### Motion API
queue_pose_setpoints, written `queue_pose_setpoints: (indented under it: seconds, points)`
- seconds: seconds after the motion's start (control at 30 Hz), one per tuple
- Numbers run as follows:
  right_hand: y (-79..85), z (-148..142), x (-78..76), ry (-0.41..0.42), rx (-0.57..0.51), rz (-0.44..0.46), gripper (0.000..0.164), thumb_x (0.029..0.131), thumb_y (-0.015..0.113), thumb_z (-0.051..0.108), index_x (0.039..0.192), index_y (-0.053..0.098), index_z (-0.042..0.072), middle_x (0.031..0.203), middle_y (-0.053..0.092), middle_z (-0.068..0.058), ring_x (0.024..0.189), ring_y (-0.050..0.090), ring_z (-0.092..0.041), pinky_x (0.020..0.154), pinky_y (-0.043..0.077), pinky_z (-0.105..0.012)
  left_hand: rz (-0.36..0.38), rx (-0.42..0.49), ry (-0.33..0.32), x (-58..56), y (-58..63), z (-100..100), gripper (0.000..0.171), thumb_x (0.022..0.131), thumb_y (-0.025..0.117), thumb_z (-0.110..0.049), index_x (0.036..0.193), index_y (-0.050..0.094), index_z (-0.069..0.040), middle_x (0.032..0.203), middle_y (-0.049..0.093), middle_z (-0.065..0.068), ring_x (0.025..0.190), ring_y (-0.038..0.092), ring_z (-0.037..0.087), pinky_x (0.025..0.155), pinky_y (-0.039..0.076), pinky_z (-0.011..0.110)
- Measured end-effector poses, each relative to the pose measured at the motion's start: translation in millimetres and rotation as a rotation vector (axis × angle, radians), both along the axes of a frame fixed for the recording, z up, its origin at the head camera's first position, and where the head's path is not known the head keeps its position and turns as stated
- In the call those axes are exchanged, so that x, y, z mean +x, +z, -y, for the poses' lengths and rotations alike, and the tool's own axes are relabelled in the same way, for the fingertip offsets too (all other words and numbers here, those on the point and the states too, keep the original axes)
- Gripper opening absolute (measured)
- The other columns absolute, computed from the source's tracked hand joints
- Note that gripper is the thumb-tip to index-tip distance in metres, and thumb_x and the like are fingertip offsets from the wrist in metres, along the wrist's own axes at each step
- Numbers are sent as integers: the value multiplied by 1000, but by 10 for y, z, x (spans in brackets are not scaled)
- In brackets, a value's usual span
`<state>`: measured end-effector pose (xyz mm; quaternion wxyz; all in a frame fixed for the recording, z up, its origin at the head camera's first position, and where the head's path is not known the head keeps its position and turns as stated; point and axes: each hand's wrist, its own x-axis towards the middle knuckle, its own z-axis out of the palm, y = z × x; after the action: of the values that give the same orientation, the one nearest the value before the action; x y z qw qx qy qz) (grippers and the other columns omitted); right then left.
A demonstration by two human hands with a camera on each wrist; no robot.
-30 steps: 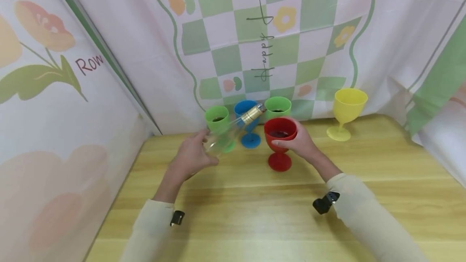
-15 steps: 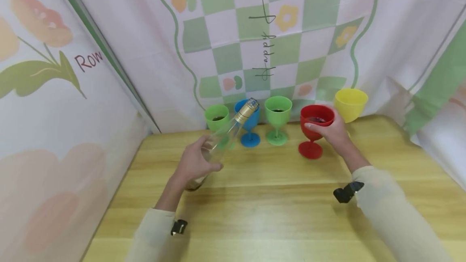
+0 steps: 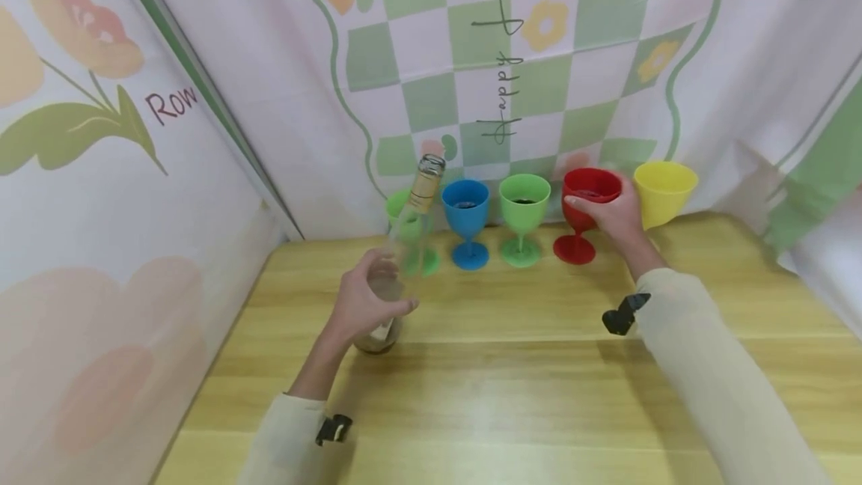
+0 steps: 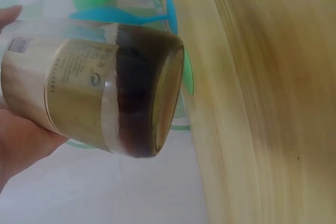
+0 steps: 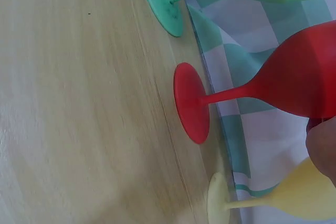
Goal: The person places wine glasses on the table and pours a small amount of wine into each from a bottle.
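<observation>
My left hand (image 3: 367, 298) grips a clear glass wine bottle (image 3: 408, 234) with a gold neck band. The bottle leans a little to the right; in the left wrist view its label and the dark liquid (image 4: 139, 93) at its bottom show. My right hand (image 3: 618, 215) holds the red goblet (image 3: 583, 197) by its bowl, with dark liquid inside. The red goblet stands upright between a green goblet (image 3: 524, 204) and the yellow goblet (image 3: 663, 193). A blue goblet (image 3: 465, 208) with liquid is further left. Another green goblet (image 3: 402, 208) is partly behind the bottle.
All the goblets form a row along the back of the wooden table (image 3: 498, 388). A patterned curtain (image 3: 431, 51) hangs right behind them. A printed cloth wall (image 3: 87, 260) borders the left side.
The red goblet has moved right and back in my right hand, from in front of the green goblet to beside the yellow one. My left hand has tipped the bottle from slanted towards upright.
</observation>
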<state>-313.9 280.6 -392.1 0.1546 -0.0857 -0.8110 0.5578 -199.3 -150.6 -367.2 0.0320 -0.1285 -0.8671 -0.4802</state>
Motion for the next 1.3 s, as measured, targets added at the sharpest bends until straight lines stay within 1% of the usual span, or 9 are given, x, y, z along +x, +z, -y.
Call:
queue_pose_setpoints:
  seconds: [0.37, 0.57, 0.7, 0.77, 0.9, 1.03, 1.13, 1.2, 1.3]
  points:
    - [85, 24, 33, 84, 104, -14, 115, 86, 80, 35, 163, -1, 8, 166, 24, -21, 150, 28, -41, 119, 37, -59, -27, 134, 7, 86, 29, -51, 72, 70, 89, -18, 134, 56, -16, 124, 69, 12, 120, 63, 27, 109, 46, 55]
    - [244, -29, 279, 143, 278, -236, 81, 92, 74, 22, 156, 29, -1, 157, 42, -27, 145, 39, -43, 122, 33, -57, -14, 127, 2, 164, 33, -35, 72, 71, 90, -18, 135, 57, -19, 121, 69, 7, 119, 62, 25, 109, 45, 57]
    - [320, -244, 373, -29, 307, -483, 51, 90, 71, 5, 138, 56, -4, 136, 63, -24, 127, 57, -17, 112, 43, -30, -8, 119, -4, 182, 44, -73, 73, 71, 90, -19, 136, 56, -18, 123, 69, 6, 120, 62, 25, 109, 45, 58]
    - [340, -398, 388, -158, 269, -516, 48, 88, 72, 6, 133, 60, -3, 134, 64, -21, 123, 55, -9, 107, 41, -24, -9, 122, -7, 185, 54, -102, 73, 71, 90, -18, 136, 56, -18, 123, 69, 5, 120, 62, 25, 110, 45, 58]
    - [294, -706, 396, -271, 94, -289, 75, 89, 75, 31, 153, 41, 10, 160, 41, -10, 147, 36, -12, 125, 25, -30, -22, 131, -7, 186, 68, -146, 74, 71, 90, -18, 137, 56, -15, 123, 69, 5, 120, 62, 25, 109, 45, 58]
    - [157, -950, 404, -187, -11, -26, 102, 90, 71, 45, 164, 8, 15, 173, 8, -8, 161, 8, -23, 132, 7, -40, -29, 136, -16, 176, 80, -181, 74, 70, 90, -19, 136, 56, -18, 123, 69, 5, 120, 62, 24, 108, 46, 57]
    - [73, -993, 382, -123, -30, 14, 102, 90, 74, 41, 163, 8, 14, 167, 24, -7, 153, 26, -19, 128, 22, -33, -31, 142, -24, 191, 98, -177, 73, 71, 90, -18, 136, 56, -20, 123, 69, 5, 119, 63, 24, 110, 45, 56]
    - [46, -964, 361, -108, -45, -12, 96, 89, 76, 33, 161, 15, 14, 150, 40, 6, 136, 40, -9, 117, 33, -23, -33, 143, -18, 212, 111, -158, 73, 70, 90, -17, 136, 57, -19, 123, 69, 5, 119, 63, 24, 111, 44, 57]
    - [45, -914, 323, -119, -57, -44, 91, 87, 80, 28, 157, 24, 12, 122, 40, 24, 113, 43, 3, 99, 39, -14, -39, 142, -6, 241, 129, -130, 73, 70, 90, -16, 135, 57, -18, 123, 70, 6, 119, 63, 24, 111, 44, 57]
